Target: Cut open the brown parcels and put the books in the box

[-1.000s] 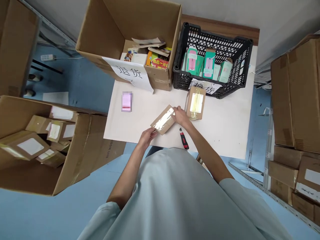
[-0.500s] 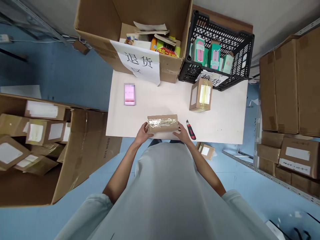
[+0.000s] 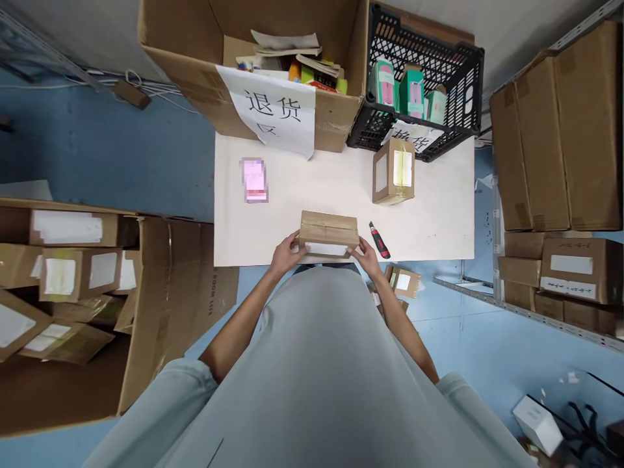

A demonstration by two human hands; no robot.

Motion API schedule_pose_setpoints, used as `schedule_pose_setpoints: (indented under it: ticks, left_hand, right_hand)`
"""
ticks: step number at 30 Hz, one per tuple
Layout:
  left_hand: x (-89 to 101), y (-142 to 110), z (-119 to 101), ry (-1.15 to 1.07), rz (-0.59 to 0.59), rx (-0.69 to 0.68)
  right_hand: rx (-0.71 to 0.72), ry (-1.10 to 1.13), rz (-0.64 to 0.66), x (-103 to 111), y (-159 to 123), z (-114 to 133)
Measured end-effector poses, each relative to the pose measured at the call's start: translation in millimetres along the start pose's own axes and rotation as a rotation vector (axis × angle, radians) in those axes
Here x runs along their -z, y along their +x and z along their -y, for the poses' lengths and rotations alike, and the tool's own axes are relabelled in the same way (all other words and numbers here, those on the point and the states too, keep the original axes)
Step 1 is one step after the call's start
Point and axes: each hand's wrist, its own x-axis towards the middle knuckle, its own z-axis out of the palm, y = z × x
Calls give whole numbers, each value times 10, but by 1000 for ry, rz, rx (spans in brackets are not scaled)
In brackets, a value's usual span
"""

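Note:
Between my two hands is a small brown cardboard box (image 3: pixel 328 224), taped along its top, with a white label on the side facing me. My left hand (image 3: pixel 288 252) grips its left end, and my right hand (image 3: pixel 364 256) grips its right end. The box is at the front edge of the white table (image 3: pixel 429 227). Just right of my right hand lies a red and black utility knife (image 3: pixel 379 240). Farther back on the table stands another taped cardboard box (image 3: pixel 394 171) with white labels.
At the back stand a large open carton (image 3: pixel 336 127) of packets and a black crate (image 3: pixel 475 97) with green boxes. A blurred pink item (image 3: pixel 255 181) lies on the table's left. An open carton (image 3: pixel 166 286) of parcels is at left; shelved cartons (image 3: pixel 541 143) are at right.
The box between my hands has turned: shiny tape faced up before, and now a plainer taped face is up with a white label toward me. My view has shifted slightly.

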Motion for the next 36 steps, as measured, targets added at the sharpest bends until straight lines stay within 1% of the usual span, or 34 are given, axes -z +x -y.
schedule_pose_setpoints:
  ticks: [2,4,7,10,14,19,22,24,27,30,33,36]
  left_hand:
    - [33,-23,-20,48,15,6]
    - [39,-25,-29,37,3,29]
    - [14,16,-23,41,-35,84]
    - [3,77,0,88,-23,120]
    - [69,105,63,109,34,147]
    - [178,17,226,65,67,199]
    - [187,-42,337,27,147,196]
    - [168,-64,395,20,179,181]
    - [136,-83,450,50,151,147]
    - [128,-100,456,77,126,78]
    - [128,-112,375,65,71,-43]
    - [114,-103,200,66,-9,-175]
  right_hand:
    - [-18,20,-39,86,35,3]
    - [-28,5,-67,119,100,-7]
    - [-102,-93,-110,50,201,-48]
    - [-165,-141,-135,-69,237,-122]
    - [-146,-82,-118,-143,143,-279]
    - [-142,7,-138,-177,-72,-546]
    - [-143,45,-117,-246,-191,-659]
    - [-138,72,-94,-300,-249,-693]
    - [-140,107,-67,-341,-297,-692]
    - [-145,103,-99,-296,-307,-629]
    - [-80,43,-159,-182,-285,-485]
    - [25,-30,-242,-51,-218,-287]
